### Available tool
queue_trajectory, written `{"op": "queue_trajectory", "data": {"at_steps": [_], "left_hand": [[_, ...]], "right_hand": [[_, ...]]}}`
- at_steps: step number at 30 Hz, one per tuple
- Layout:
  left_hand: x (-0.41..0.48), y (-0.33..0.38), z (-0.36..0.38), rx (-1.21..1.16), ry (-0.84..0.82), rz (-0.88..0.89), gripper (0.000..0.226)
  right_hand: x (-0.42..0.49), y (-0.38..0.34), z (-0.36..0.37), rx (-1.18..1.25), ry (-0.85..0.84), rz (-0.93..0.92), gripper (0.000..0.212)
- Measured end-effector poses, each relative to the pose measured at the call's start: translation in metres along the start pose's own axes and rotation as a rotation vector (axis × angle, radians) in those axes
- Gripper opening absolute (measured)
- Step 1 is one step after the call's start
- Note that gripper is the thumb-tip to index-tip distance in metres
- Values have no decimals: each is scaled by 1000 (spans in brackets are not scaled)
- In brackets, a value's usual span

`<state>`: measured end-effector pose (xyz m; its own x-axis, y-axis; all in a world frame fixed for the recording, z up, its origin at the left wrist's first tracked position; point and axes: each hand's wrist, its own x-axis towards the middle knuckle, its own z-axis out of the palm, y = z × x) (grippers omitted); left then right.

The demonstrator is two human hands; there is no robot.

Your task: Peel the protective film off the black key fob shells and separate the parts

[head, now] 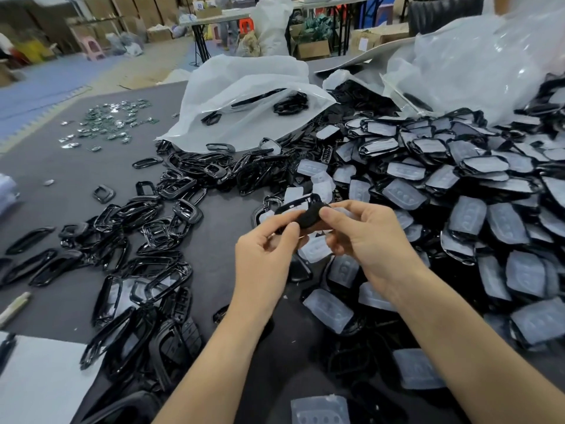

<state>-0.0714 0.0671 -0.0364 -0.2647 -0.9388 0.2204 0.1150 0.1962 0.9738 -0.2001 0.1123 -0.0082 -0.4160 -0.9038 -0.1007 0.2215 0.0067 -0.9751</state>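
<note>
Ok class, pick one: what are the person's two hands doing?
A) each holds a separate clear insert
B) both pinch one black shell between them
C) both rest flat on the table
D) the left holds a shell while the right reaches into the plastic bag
B: the left hand and the right hand pinch the same black key fob shell between their fingertips, above the dark table.
</note>
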Motion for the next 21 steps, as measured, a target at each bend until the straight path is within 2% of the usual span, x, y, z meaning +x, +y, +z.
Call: {"op": "queue_trajectory", "data": {"at_steps": [3,10,14,21], "left_hand": [[0,1,0,68,-16,36,20],[1,1,0,99,-9,65,27],[2,-1,-1,182,4,32,23],[1,-1,-1,138,-51,-5,13]], "right_hand": [[1,0,-1,5,-8,-26,10],[2,0,-2,-71,-44,-70,13],[2,1,-2,-79,-20,-23,13],[2,-3,-5,-14,-19,48,29]]}}
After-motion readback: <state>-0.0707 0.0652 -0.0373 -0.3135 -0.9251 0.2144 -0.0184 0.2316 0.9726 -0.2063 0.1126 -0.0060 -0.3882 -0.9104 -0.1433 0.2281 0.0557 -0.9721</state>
